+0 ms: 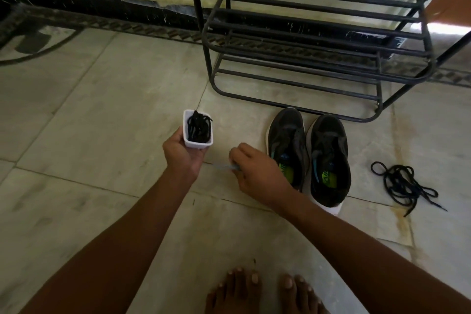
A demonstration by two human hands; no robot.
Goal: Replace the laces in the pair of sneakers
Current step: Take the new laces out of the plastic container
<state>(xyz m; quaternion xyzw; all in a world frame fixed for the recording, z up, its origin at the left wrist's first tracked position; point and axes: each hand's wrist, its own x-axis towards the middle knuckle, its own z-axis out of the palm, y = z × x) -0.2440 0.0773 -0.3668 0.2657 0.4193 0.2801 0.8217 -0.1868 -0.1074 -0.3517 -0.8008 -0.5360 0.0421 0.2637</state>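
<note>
Two dark sneakers with white soles stand side by side on the floor with no laces in them, the left one (285, 137) and the right one (328, 150). My left hand (182, 158) holds a small white container (198, 145) just left of them. A bundle of black laces (198, 126) lies inside it. My right hand (257, 171) is low over the floor between the container and the shoes, and its fingers pinch a thin clear bluish piece (223, 166), perhaps a lid. A loose tangle of black laces (402, 183) lies on the floor right of the shoes.
A black metal shoe rack (318, 41) stands right behind the sneakers, against the wall. My bare feet (265, 290) are at the bottom edge. Pale marble floor stretches to the left of the container and in front of me.
</note>
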